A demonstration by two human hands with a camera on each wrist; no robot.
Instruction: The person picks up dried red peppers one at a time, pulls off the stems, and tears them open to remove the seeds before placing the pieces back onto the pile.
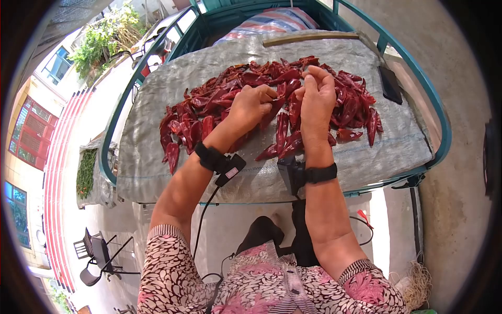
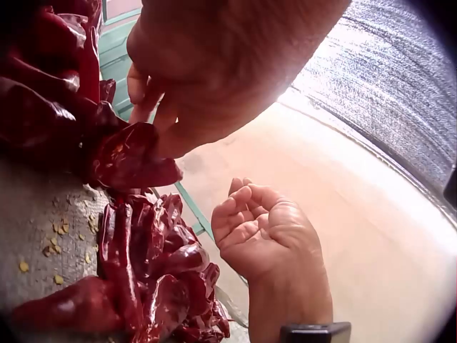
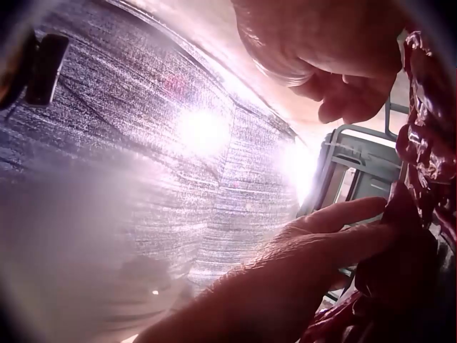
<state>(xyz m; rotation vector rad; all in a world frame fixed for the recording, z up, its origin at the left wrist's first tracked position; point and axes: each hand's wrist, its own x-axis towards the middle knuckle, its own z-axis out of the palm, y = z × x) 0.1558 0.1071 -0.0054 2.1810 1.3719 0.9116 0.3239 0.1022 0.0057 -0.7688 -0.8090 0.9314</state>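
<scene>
Dried red chili peppers (image 1: 219, 99) lie heaped on a grey woven sheet (image 1: 151, 104). Over the front of the heap, my left hand (image 1: 248, 110) pinches one dark red chili pepper (image 1: 273, 111) by its upper part. The right wrist view shows the left fingers (image 3: 357, 239) against that pepper (image 3: 400, 268). My right hand (image 1: 316, 102) is raised just to the right, above the peppers, its fingers loosely bent. In the left wrist view the right hand (image 2: 268, 236) shows its palm side, with nothing seen in it.
A black phone (image 1: 390, 85) lies on the sheet's right side. Behind the heap are a wooden strip (image 1: 311, 37) and a striped sack (image 1: 272, 22). Green cart rails (image 1: 418, 78) border the sheet. Yellow seeds (image 2: 53, 246) are scattered on it. A chair (image 1: 102, 254) stands at lower left.
</scene>
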